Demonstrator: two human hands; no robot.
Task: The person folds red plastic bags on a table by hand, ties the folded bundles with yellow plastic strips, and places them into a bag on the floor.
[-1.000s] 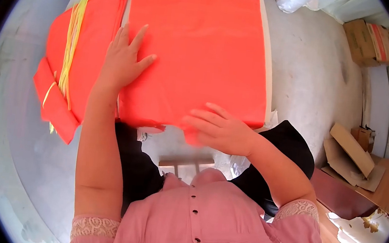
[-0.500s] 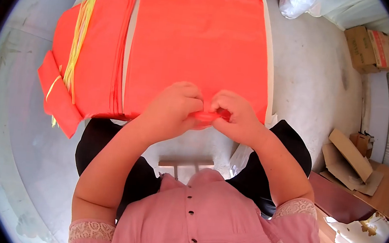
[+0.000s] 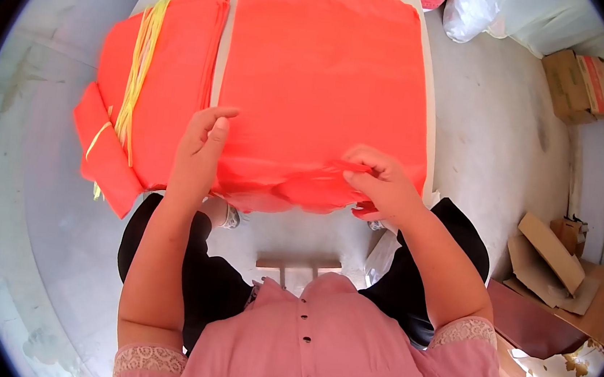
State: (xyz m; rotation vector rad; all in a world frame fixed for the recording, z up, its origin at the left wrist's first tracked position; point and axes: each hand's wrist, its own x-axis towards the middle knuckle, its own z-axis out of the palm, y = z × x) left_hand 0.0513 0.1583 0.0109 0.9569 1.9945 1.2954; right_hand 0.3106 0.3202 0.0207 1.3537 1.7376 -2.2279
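Observation:
A large stack of thin red sheets (image 3: 328, 67), cloth or plastic, lies in front of me with its near edge crumpled and loose. My right hand (image 3: 382, 182) is closed in a pinch on a raised fold of the top red sheet near the right front corner. At the stack's left edge, my left hand (image 3: 205, 139) is open, its fingers stretched to the right and nothing in its grasp. Left of it lies a second pile of red sheets (image 3: 175, 67), with a bunch of yellow strings (image 3: 139, 71) across it.
A folded red bundle (image 3: 108, 152) tied with yellow string sits at the table's left front corner. The pale table (image 3: 430, 128) shows along the stack's right side. Cardboard boxes (image 3: 581, 84) stand at the far right, and an opened carton (image 3: 549, 259) lies nearer.
My hands were together at the middle of the front edge, holding the red sheet. The left has let go and moved left; the right has moved right, still pinching. The view has shifted slightly.

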